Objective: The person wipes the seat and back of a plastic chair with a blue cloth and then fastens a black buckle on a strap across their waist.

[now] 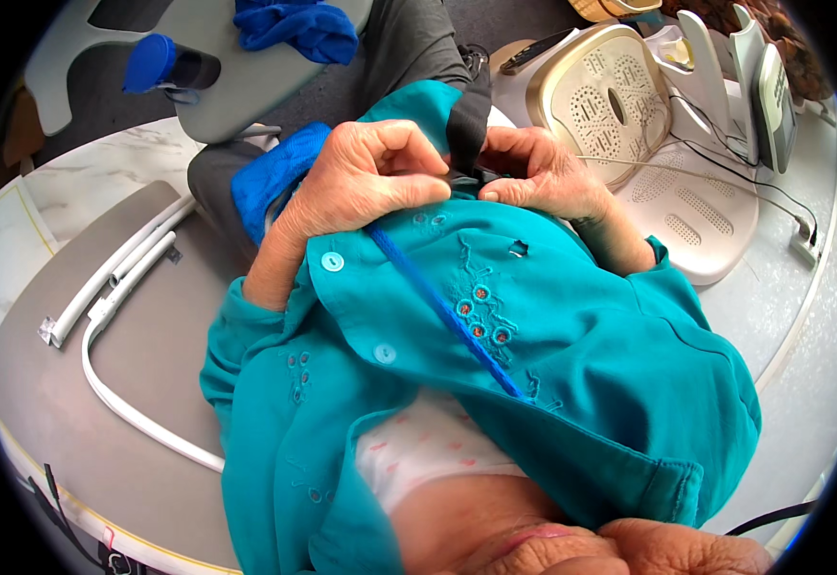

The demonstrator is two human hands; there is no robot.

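Note:
Over the front of a teal buttoned shirt, both my hands are close together at waist height. My left hand is bent, thumb and fingertips near each other at a dark piece; whether it is gripped is hidden. Beside it, my right hand has its thumb and curled fingers on a black strap, which runs up between the hands. A blue cord crosses the shirt diagonally and passes under my left hand. Blue fabric lies by my left wrist.
A grey chair seat carries white tubes at left. A blue-lidded cup and a blue cloth rest on another grey seat. At right are a foot-plate device, cables and a white table.

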